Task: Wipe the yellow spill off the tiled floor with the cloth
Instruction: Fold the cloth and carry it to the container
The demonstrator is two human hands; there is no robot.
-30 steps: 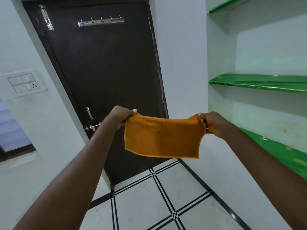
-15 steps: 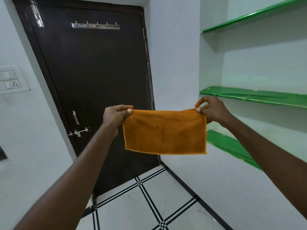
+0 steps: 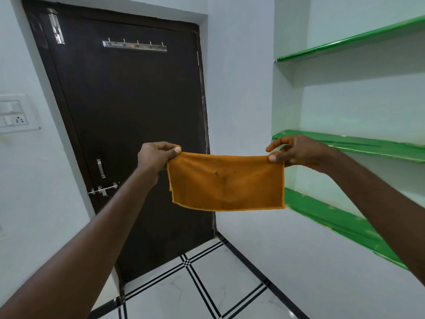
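Observation:
An orange cloth point(image 3: 226, 183) hangs flat and stretched in the air in front of me, at chest height. My left hand point(image 3: 156, 155) pinches its top left corner. My right hand point(image 3: 296, 153) pinches its top right corner between thumb and fingers, index finger raised. Both arms are held out straight. A strip of white tiled floor point(image 3: 207, 293) with black lines shows at the bottom; no yellow spill is visible on it.
A dark brown door point(image 3: 128, 107) with a hook rail and a latch stands shut straight ahead. Green shelves point(image 3: 358, 143) are set into the white wall on the right. A switch plate point(image 3: 16, 115) is on the left wall.
The view has tilted up and turned, showing more of the door and shelves and less floor. The cloth is pulled tauter and more level between my hands.

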